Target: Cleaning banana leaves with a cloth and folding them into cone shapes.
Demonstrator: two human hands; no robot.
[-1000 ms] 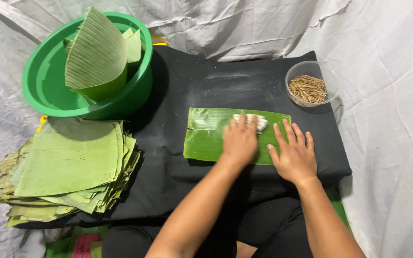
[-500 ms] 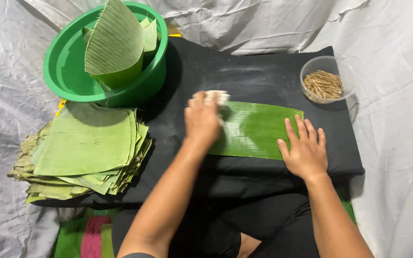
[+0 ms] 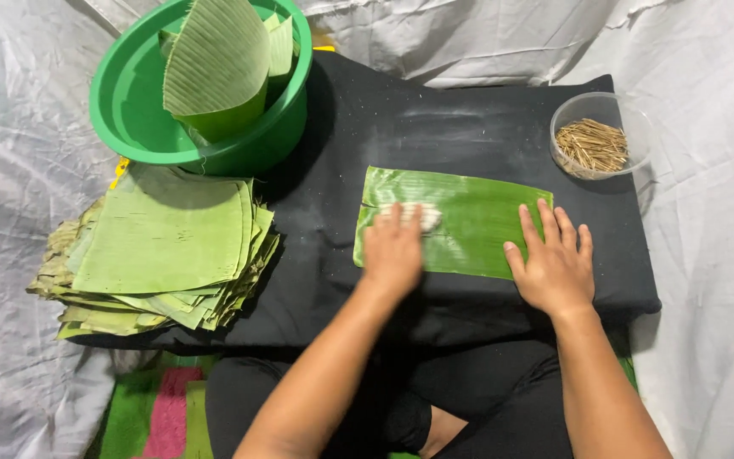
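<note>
1. Two hands are at work. The left hand (image 3: 392,248) lies palm down on the left part of one banana leaf sheet (image 3: 469,217), its fingers (image 3: 399,219) held close together over a small white cloth (image 3: 425,217) that pokes out past the fingertips; whether they grip the cloth or only press on it cannot be told.
2. The right hand (image 3: 552,265) lies flat on the right end of the same sheet, its fingers (image 3: 545,223) spread apart and holding nothing, pressing the leaf down.
3. That single sheet is a shiny green rectangle lying flat on the black counter (image 3: 469,127), in front of the person and slightly right of the middle.
4. One stack of leaf sheets (image 3: 163,251) sits at the left edge of the counter, well apart from the hands; the sheets are too many and too closely layered to count.
5. One green basin (image 3: 129,110) stands at the far left corner, touching the top of the stack, with a few curled leaf pieces (image 3: 214,64) upright inside it.
6. One clear round bowl (image 3: 630,119) stands at the far right corner, holding a heap of thin brown sticks (image 3: 592,146), uncountable.
7. White sheeting (image 3: 707,255) surrounds the counter.
8. Nothing lies between the hands and the sheet; the left hand hides most of the cloth.
</note>
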